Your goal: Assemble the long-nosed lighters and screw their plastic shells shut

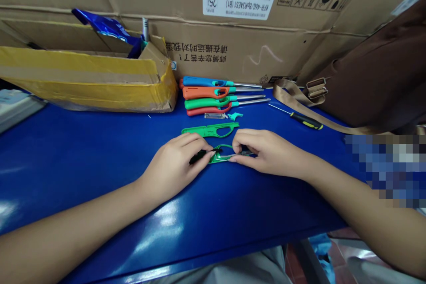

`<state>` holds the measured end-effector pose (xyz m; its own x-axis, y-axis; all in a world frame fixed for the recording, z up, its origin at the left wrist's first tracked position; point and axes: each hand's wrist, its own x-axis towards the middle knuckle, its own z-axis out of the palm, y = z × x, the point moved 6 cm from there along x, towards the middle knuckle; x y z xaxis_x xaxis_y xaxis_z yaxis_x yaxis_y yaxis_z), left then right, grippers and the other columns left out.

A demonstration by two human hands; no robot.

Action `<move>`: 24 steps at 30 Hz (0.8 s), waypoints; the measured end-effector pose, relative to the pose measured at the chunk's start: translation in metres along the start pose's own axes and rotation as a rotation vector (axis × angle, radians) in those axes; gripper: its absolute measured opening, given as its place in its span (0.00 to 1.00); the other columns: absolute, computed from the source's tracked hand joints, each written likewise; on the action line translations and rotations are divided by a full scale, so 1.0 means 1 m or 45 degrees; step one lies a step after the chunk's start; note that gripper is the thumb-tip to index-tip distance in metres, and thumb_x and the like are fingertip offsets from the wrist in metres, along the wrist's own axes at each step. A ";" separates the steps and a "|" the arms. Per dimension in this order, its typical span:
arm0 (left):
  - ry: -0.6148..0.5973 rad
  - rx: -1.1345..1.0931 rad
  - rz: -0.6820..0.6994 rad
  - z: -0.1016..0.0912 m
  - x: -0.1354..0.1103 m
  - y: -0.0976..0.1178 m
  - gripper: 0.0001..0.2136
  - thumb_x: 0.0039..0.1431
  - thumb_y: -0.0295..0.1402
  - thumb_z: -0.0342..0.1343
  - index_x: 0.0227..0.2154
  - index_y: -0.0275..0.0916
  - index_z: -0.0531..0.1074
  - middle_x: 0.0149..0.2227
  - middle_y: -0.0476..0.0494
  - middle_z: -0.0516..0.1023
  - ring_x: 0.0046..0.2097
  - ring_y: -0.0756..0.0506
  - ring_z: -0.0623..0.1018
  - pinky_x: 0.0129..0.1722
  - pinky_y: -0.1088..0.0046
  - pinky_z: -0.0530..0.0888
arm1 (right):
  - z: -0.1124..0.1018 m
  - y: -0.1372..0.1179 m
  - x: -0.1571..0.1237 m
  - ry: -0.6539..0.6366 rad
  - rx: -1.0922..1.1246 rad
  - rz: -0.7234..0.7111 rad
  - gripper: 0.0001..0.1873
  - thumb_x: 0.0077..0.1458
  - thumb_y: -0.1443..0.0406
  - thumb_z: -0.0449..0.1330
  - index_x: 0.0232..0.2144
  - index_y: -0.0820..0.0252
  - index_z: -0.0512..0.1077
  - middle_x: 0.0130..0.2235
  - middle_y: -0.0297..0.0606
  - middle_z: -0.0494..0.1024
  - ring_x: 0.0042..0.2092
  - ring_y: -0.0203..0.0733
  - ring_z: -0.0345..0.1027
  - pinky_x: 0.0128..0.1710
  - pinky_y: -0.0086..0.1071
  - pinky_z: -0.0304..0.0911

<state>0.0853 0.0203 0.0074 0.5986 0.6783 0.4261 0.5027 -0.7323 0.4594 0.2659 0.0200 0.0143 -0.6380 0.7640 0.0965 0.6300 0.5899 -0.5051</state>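
Both my hands rest on the blue table (100,155) and pinch the same green lighter body (222,155), which lies flat between them. My left hand (179,159) grips its left end, where a dark part shows. My right hand (262,151) pinches the right end with closed fingers. Just behind lies a separate green lighter shell half (210,130). Further back is a row of finished long-nosed lighters (213,94) in blue, orange, green and red, with metal tubes pointing right. A small clear part and a teal trigger piece (234,116) lie between.
A yellow-taped cardboard box (89,80) stands at the back left with a blue bag (103,24) in it. Large cartons (233,40) wall off the back. A black-and-yellow screwdriver (301,119) lies right, beside a brown bag (376,80) and its strap.
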 end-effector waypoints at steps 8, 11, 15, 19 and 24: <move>0.009 -0.009 0.017 -0.001 -0.001 0.001 0.05 0.67 0.32 0.57 0.36 0.38 0.75 0.37 0.45 0.81 0.41 0.45 0.79 0.42 0.67 0.76 | 0.000 -0.002 0.000 0.023 -0.035 -0.022 0.12 0.61 0.59 0.64 0.32 0.57 0.66 0.33 0.30 0.71 0.32 0.34 0.61 0.33 0.29 0.53; 0.005 -0.018 0.009 -0.001 -0.001 0.000 0.05 0.67 0.32 0.57 0.36 0.38 0.75 0.37 0.45 0.81 0.40 0.45 0.79 0.43 0.67 0.76 | 0.001 -0.003 0.000 0.032 -0.067 -0.036 0.12 0.62 0.60 0.64 0.32 0.57 0.65 0.33 0.31 0.71 0.33 0.35 0.62 0.33 0.29 0.53; 0.002 -0.026 0.014 -0.001 -0.001 0.000 0.05 0.67 0.32 0.56 0.37 0.38 0.76 0.38 0.45 0.80 0.40 0.45 0.79 0.43 0.67 0.76 | 0.001 -0.003 0.001 0.024 -0.063 -0.035 0.11 0.64 0.60 0.61 0.32 0.58 0.65 0.34 0.31 0.71 0.33 0.34 0.62 0.33 0.29 0.53; 0.009 -0.009 0.026 -0.002 0.000 0.001 0.05 0.67 0.32 0.57 0.37 0.38 0.75 0.37 0.45 0.80 0.40 0.46 0.79 0.41 0.69 0.76 | 0.000 -0.004 0.001 0.006 -0.078 -0.035 0.11 0.65 0.61 0.60 0.32 0.58 0.65 0.34 0.32 0.71 0.33 0.35 0.61 0.33 0.29 0.53; 0.007 -0.007 0.028 -0.001 0.000 0.001 0.04 0.67 0.31 0.57 0.37 0.38 0.76 0.37 0.46 0.80 0.40 0.45 0.79 0.41 0.69 0.75 | 0.003 -0.006 0.001 0.005 -0.139 -0.027 0.12 0.62 0.59 0.62 0.32 0.57 0.65 0.34 0.32 0.70 0.32 0.34 0.60 0.31 0.29 0.51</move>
<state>0.0849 0.0191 0.0090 0.6057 0.6627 0.4405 0.4864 -0.7464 0.4541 0.2603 0.0160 0.0152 -0.6504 0.7517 0.1098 0.6608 0.6311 -0.4064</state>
